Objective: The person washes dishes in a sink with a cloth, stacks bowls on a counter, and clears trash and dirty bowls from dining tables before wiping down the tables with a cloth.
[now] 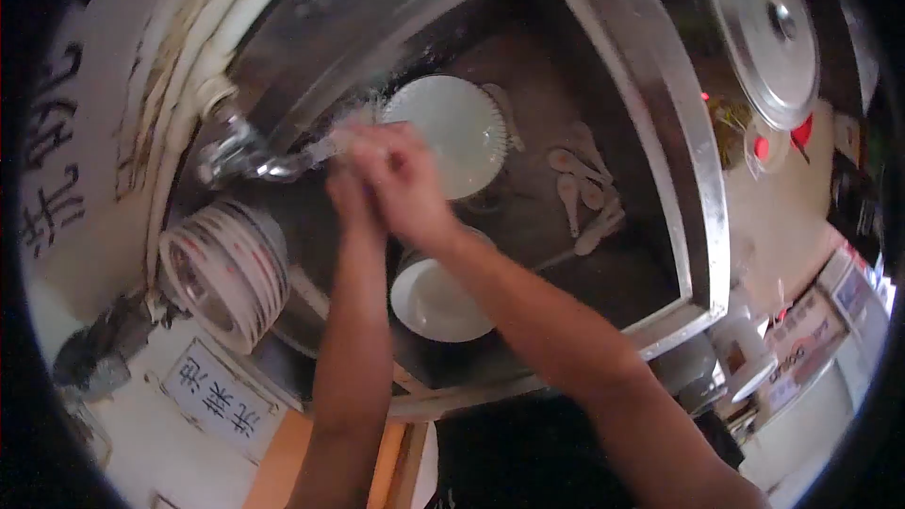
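Observation:
My left hand [351, 193] and my right hand [405, 174] are pressed together beneath the running tap [255, 162]. Water splashes over them. The fingers of my right hand curl over my left hand, whose own fingers are mostly hidden. Motion blurs both, and no other object shows in them. Just beyond my right hand is a large round white bowl [452, 137] with a ridged rim and liquid in it. A smaller white bowl [438, 302] sits below my wrists, partly covered by my right forearm.
Several white spoons [580, 188] lie on the floor of the metal sink [693, 160]. Stacked patterned bowls [226, 269] lean on their side at the left, under the tap. Outside the sink at the right are a round metal lid [759, 33] and a white container [745, 358].

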Tool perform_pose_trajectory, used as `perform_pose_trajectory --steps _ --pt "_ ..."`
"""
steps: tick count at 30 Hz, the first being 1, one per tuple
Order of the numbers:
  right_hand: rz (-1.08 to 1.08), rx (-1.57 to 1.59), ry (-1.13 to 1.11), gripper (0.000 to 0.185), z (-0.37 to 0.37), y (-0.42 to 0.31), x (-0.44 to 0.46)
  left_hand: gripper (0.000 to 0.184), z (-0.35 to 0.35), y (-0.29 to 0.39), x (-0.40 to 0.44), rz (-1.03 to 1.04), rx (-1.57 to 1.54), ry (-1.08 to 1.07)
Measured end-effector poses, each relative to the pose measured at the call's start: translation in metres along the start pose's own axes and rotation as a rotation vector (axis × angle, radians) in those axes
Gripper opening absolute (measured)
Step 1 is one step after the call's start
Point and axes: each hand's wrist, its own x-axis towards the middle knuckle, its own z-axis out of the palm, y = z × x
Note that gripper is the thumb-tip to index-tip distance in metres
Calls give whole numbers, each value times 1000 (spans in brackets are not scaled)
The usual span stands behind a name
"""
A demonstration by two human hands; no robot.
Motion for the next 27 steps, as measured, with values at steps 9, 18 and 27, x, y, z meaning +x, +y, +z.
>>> perform_pose_trajectory --steps 9,18,27 --pt "-72 -337 264 28 16 12 17 61 7 66 -22 -338 -576 -195" --pt "297 -173 248 32 -11 -10 34 50 -9 42 -20 -377 -509 -206" --pt "234 279 300 43 -31 5 16 46 -17 38 -5 -353 -592 -314"
